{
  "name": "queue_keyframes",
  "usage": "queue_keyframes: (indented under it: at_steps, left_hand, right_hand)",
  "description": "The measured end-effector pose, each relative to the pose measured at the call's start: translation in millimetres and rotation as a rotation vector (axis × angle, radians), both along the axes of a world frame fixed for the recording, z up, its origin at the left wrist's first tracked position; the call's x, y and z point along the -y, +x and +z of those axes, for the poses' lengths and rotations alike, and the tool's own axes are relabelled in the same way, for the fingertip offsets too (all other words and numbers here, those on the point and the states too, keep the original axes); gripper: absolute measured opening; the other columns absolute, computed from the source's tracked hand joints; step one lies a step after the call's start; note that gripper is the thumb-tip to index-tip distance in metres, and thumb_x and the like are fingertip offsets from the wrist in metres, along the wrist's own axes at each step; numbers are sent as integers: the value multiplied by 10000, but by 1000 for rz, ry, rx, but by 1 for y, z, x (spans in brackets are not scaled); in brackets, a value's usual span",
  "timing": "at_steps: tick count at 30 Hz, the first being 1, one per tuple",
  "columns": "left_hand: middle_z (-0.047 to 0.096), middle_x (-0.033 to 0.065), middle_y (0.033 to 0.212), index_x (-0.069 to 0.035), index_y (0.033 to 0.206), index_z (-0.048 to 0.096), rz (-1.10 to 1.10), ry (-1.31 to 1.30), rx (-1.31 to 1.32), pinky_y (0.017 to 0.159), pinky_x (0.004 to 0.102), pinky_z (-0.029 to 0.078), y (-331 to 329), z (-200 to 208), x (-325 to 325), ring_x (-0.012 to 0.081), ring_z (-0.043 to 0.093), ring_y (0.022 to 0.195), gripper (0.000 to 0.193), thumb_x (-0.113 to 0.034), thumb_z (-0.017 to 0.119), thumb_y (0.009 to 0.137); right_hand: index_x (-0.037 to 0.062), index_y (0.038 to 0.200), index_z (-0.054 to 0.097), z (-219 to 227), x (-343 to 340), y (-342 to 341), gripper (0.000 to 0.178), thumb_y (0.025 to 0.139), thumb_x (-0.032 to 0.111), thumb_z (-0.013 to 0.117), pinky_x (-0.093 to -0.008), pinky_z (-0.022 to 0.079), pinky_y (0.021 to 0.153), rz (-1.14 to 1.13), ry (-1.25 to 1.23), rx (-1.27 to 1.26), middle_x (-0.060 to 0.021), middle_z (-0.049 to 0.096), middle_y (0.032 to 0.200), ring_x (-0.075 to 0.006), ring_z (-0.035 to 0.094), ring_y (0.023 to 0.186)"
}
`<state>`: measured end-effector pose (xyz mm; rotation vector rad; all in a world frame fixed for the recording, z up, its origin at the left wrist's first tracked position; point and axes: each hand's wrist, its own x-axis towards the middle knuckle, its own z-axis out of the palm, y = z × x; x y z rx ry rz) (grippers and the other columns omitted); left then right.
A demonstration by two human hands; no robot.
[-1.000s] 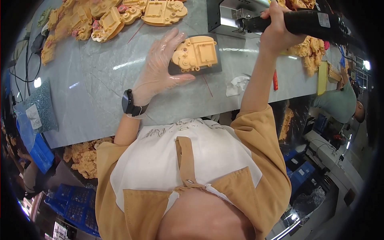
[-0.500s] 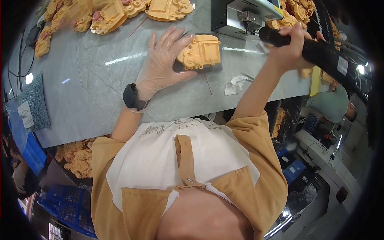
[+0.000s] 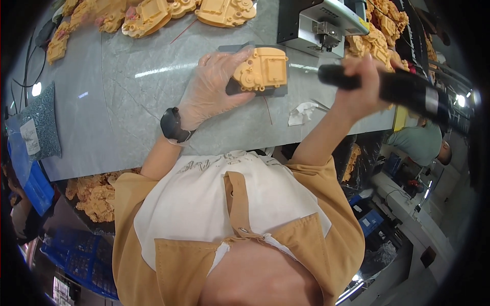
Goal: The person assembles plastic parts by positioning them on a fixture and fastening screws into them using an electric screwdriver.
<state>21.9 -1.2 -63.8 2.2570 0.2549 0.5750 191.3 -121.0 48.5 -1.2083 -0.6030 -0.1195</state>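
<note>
My left hand, in a thin clear glove, grips the left end of an orange plastic housing between thumb and fingers. Round bosses mark the housing's left part, and a rectangular frame its right. It lies on a dark grey block on the table. Raised off to the right, my bare right hand is closed round a long black tube-shaped tool with a pale label. The tool's blunt end points left; its exact kind is unclear, as the hand is motion-blurred.
A silver and black machine stands at the back, with heaped orange housings beside it. More housings line the far left edge. White crumpled paper lies near my right forearm, and a bag of small blue-grey pieces at the left.
My right hand has lowered slightly and moved left with the black tool. My left fingers, spread before, have curled in at the housing. The view has shifted slightly.
</note>
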Motion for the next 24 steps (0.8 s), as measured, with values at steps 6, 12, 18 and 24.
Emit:
queue_keyframes:
  at_steps: [6, 12, 18, 24]
  left_hand:
    - [552, 75, 1133, -117, 1304, 414, 26, 44, -22, 948, 399, 338, -2, -6, -1, 261, 505, 1040, 795, -268, 780, 615]
    - [545, 69, 1150, -137, 1316, 406, 17, 44, -19, 952, 395, 331, -1, -4, 1, 257, 497, 1050, 809, -269, 784, 612]
    - [537, 69, 1156, -141, 1319, 398, 19, 28, -29, 948, 391, 333, -2, -2, 2, 254, 481, 1071, 821, -272, 788, 608]
    - [533, 65, 1155, -137, 1322, 392, 19, 29, -39, 952, 388, 330, -3, -4, 1, 254, 479, 1069, 821, -275, 786, 614]
  right_hand:
    - [2, 1151, 311, -5, 4, -48, 483, 738, -96, 540, -304, 433, 474, 151, 48, -28, -76, 533, 613, -143, 464, 426]
    - [5, 1138, 325, -10, -1, -49, 478, 735, -78, 569, -289, 437, 481, 154, 38, -59, -78, 541, 612, -144, 478, 436]
    - [11, 1127, 333, -15, -5, -52, 486, 730, -78, 600, -260, 440, 476, 146, -11, -87, -71, 555, 620, -131, 492, 440]
    - [14, 1116, 338, -16, -7, -53, 474, 735, -79, 603, -247, 439, 467, 143, -57, -45, -67, 555, 622, -127, 499, 448]
